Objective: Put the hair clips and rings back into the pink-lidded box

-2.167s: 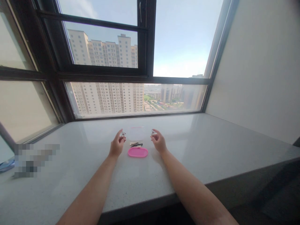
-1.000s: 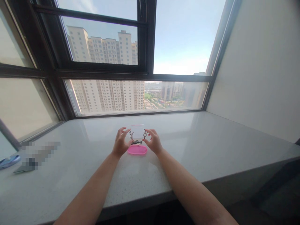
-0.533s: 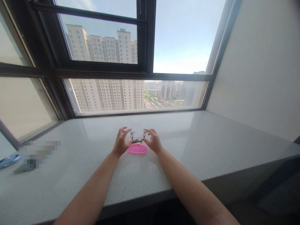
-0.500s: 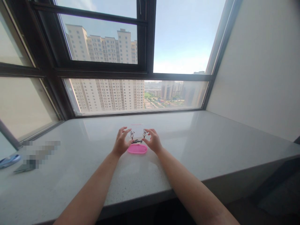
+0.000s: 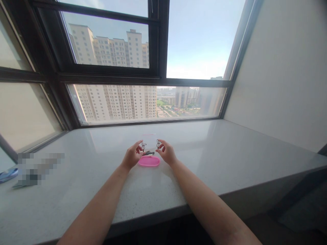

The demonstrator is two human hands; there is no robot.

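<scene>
My left hand point(image 5: 132, 156) pinches a small dark rabbit-outline clip point(image 5: 143, 147) between thumb and fingers. In my right hand point(image 5: 166, 152) a similar dark rabbit-outline clip point(image 5: 158, 144) is held upright at the fingertips. The two clips are a short way apart, level with each other. Between and below them lie several dark slim pieces point(image 5: 149, 153), too small to make out. Nearest to me is a pink oval tray point(image 5: 149, 161), on the counter between my wrists. A thin pink line point(image 5: 149, 134), perhaps the edge of a clear bag, shows behind the hands.
The pale speckled counter point(image 5: 217, 160) runs under a dark-framed window point(image 5: 163, 81). At the left lie a blurred-out item point(image 5: 38, 170) and a bluish object point(image 5: 9, 175). A white wall point(image 5: 286, 78) rises on the right. The counter's front edge is close to my forearms.
The fingers of my left hand have curled in more around its clip. My right hand keeps its clip almost in place. The whole view has shifted slightly.
</scene>
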